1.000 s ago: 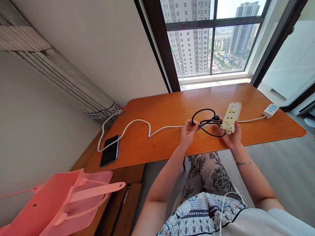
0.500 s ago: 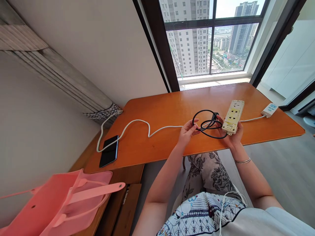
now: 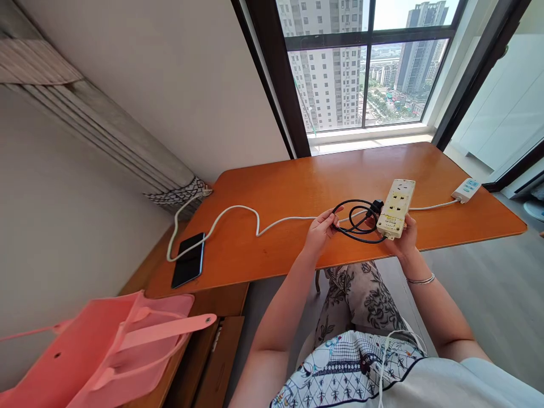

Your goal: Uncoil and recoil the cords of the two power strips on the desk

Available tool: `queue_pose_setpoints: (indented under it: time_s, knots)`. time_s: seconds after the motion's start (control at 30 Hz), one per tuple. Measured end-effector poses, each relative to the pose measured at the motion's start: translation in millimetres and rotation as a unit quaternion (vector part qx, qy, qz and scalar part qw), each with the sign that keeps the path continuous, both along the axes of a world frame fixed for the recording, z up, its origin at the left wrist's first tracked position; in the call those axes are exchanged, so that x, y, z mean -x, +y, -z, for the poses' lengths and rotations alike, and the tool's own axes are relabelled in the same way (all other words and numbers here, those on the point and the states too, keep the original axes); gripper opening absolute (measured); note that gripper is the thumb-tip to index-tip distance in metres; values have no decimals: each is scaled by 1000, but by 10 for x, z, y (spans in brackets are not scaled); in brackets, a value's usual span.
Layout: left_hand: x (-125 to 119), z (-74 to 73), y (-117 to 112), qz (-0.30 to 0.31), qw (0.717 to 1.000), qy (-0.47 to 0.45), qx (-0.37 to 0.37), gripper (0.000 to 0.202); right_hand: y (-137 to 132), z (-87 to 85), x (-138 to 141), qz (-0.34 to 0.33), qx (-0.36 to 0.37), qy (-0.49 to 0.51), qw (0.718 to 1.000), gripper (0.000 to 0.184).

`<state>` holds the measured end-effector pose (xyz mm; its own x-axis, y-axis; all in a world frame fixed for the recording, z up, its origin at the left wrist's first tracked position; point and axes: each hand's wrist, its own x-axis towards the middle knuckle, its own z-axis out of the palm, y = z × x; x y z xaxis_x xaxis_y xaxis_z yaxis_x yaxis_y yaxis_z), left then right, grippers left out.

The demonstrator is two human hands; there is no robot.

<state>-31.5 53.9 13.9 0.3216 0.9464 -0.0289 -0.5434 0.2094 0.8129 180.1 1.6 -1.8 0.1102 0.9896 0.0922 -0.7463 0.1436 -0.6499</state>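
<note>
A cream power strip point(image 3: 396, 208) with a yellowed face lies in my right hand point(image 3: 404, 237), which grips it from below and along its right side. From its lower end runs a black cord point(image 3: 361, 240), coiled in loops to the left. My left hand point(image 3: 322, 228) pinches the left end of these loops between thumb and fingers. The black plug point(image 3: 374, 208) sits by the strip's left edge, at the right side of the coil. Both hands are above the front part of the wooden table point(image 3: 280, 255).
A white cable point(image 3: 242, 207) crosses the table behind my hands to a small white socket block point(image 3: 466, 190) at the right. Under its left part lies a black phone point(image 3: 188, 260). A pink bag point(image 3: 106, 351) stands at lower left. Beyond the table is a window point(image 3: 365, 85).
The power strip has moved slightly left and down in my right hand. The black plug has come out beside the strip, and the cord loops have shifted a little.
</note>
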Motion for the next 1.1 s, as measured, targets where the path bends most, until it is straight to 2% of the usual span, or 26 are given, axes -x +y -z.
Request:
queue_pose_setpoints:
  time_s: [0.23, 0.47, 0.57, 0.8, 0.9, 1.1]
  knots:
    - [20, -128, -71, -28, 999, -16, 24, 9, -33, 43, -89, -33, 8, -62, 998, 49]
    - [65, -181, -123, 19, 999, -16, 31, 11, -56, -4, -86, -8, 45, 6, 999, 44]
    - [61, -231, -151, 15, 998, -36, 42, 7, -82, -47, -39, -3, 62, 30, 998, 43]
    - [50, -292, -190, 13, 987, -94, 126, 9, -118, -108, 8, -59, 40, 7, 997, 48]
    - [94, -255, -140, 18, 988, -63, 136, 15, -111, -72, 10, -57, 43, 12, 997, 48]
    - [192, -174, -52, 28, 995, 48, 85, 27, -66, 4, 51, -21, 82, 52, 995, 46]
